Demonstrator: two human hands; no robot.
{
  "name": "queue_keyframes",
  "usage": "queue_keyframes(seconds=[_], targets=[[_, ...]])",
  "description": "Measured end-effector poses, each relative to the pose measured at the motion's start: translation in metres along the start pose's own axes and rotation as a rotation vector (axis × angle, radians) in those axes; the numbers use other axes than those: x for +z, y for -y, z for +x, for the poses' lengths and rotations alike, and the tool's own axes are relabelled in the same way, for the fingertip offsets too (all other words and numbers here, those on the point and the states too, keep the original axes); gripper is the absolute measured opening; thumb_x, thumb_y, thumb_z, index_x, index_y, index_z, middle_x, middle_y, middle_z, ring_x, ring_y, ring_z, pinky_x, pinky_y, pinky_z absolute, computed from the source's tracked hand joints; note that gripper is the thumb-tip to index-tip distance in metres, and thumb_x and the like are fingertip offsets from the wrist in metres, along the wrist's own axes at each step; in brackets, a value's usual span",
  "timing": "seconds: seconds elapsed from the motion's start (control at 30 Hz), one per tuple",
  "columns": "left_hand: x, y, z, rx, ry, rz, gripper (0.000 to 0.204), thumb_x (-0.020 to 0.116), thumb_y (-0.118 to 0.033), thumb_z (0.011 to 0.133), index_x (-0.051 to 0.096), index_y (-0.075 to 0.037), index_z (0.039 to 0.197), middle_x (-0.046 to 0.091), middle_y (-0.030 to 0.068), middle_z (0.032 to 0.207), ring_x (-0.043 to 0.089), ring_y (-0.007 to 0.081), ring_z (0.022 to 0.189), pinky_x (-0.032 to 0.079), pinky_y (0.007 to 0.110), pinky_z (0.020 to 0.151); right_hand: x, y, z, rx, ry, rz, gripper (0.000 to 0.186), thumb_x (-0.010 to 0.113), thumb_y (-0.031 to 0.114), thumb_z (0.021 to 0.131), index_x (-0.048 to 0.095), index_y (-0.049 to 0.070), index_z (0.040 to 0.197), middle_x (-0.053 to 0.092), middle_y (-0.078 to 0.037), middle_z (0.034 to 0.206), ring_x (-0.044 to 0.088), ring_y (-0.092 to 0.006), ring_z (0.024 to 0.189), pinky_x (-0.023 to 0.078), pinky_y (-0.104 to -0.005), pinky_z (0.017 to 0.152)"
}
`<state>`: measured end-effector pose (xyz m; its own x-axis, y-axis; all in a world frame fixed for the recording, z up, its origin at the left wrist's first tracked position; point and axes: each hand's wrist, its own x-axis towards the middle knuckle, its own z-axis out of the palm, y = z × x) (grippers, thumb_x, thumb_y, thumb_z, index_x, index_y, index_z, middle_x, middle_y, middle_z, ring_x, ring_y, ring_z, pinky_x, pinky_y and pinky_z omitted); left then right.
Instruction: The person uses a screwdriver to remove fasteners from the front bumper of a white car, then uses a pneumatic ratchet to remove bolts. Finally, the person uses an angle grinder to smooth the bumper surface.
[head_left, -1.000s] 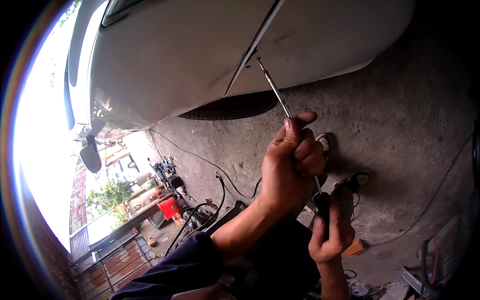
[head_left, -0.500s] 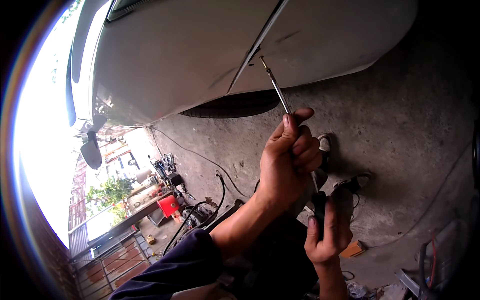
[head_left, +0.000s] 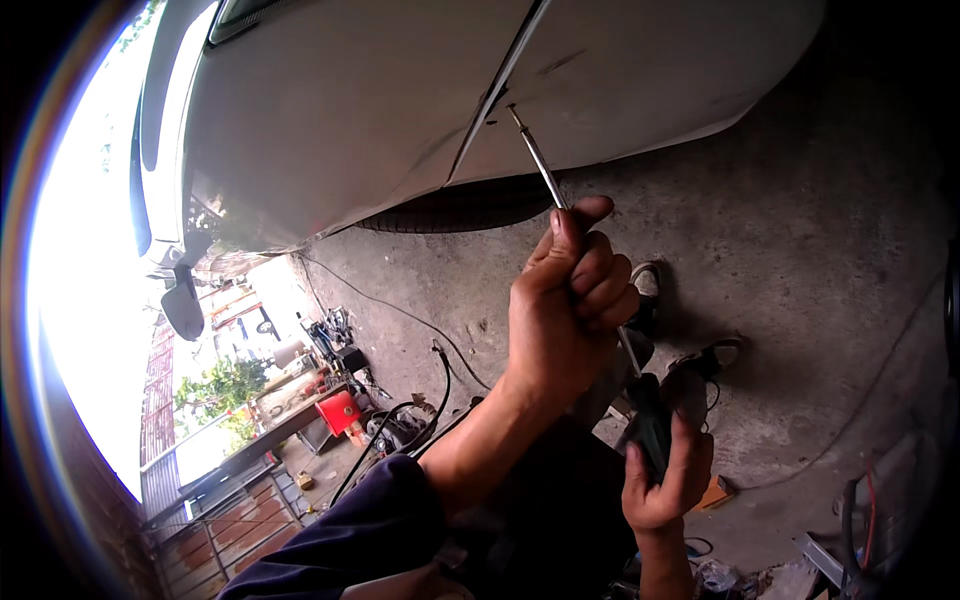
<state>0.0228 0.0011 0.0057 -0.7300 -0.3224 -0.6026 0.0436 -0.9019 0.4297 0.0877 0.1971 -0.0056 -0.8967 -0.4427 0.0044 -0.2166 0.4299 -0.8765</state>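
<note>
A long thin steel rod tool runs from the dented, scuffed car panel down to a dark green handle. Its brass-coloured tip meets the panel beside a seam with small dark marks; whether it is fixed there I cannot tell. My left hand is closed around the rod's shaft, index fingertip poking out past it. Lower and to the right, my right hand grips the handle, thumb and fingers around its sides.
A tire shows under the panel. My shoes rest on the concrete floor. Cables, a red object and machine parts lie at lower left, toward a bright opening. Metal pieces and an orange block sit at lower right.
My left hand has moved up and slightly left along the rod. My right hand sits a little lower than half a second ago, with more of the handle showing.
</note>
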Motion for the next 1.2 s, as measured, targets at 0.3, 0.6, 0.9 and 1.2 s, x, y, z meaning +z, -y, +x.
queue_keyframes(seconds=[0.3, 0.6, 0.9, 1.2], targets=[[-0.034, 0.017, -0.045, -0.399, 0.283, 0.456, 0.044, 0.053, -0.020, 0.092, 0.041, 0.005, 0.125, 0.056, 0.0204, 0.108, 0.055, 0.0298, 0.105, 0.042, 0.041, 0.093, 0.009, -0.005, 0.001, 1.353, 0.290, 2.105, 0.041, 0.036, 0.047, 0.094, 0.047, 0.008, 0.093, 0.028, 0.003, 0.053, 0.023, -0.0064, 0.044, 0.017, -0.0186, 0.036], [-0.021, 0.021, -0.053, -0.287, 0.083, 0.775, 0.039, 0.069, -0.013, 0.080, 0.053, 0.006, 0.109, 0.061, 0.0098, 0.095, 0.060, 0.0170, 0.087, 0.048, 0.030, 0.080, 0.013, 0.016, -0.032, 0.449, -0.105, 0.299, 0.040, 0.050, 0.020, 0.093, 0.039, -0.004, 0.124, 0.052, -0.011, 0.095, 0.048, -0.0121, 0.069, 0.040, -0.0225, 0.059], [-0.019, 0.026, -0.062, -0.266, 0.087, 0.637, 0.047, 0.066, -0.014, 0.083, 0.047, 0.006, 0.121, 0.061, 0.0099, 0.104, 0.058, 0.0164, 0.095, 0.047, 0.030, 0.083, -0.002, 0.003, -0.001, 1.327, 0.023, 1.822, 0.041, 0.032, 0.045, 0.096, 0.046, 0.007, 0.090, 0.024, 0.006, 0.052, 0.019, -0.0051, 0.040, 0.018, -0.0175, 0.031], [-0.010, 0.037, -0.066, -0.164, -0.242, 1.233, 0.047, 0.078, -0.020, 0.071, 0.059, 0.005, 0.106, 0.066, 0.0110, 0.094, 0.060, 0.0119, 0.089, 0.050, 0.026, 0.075, 0.024, 0.021, -0.024, 0.517, -0.184, 0.461, 0.045, 0.046, 0.021, 0.096, 0.036, -0.003, 0.132, 0.053, -0.012, 0.109, 0.049, -0.0092, 0.076, 0.041, -0.0201, 0.059]])
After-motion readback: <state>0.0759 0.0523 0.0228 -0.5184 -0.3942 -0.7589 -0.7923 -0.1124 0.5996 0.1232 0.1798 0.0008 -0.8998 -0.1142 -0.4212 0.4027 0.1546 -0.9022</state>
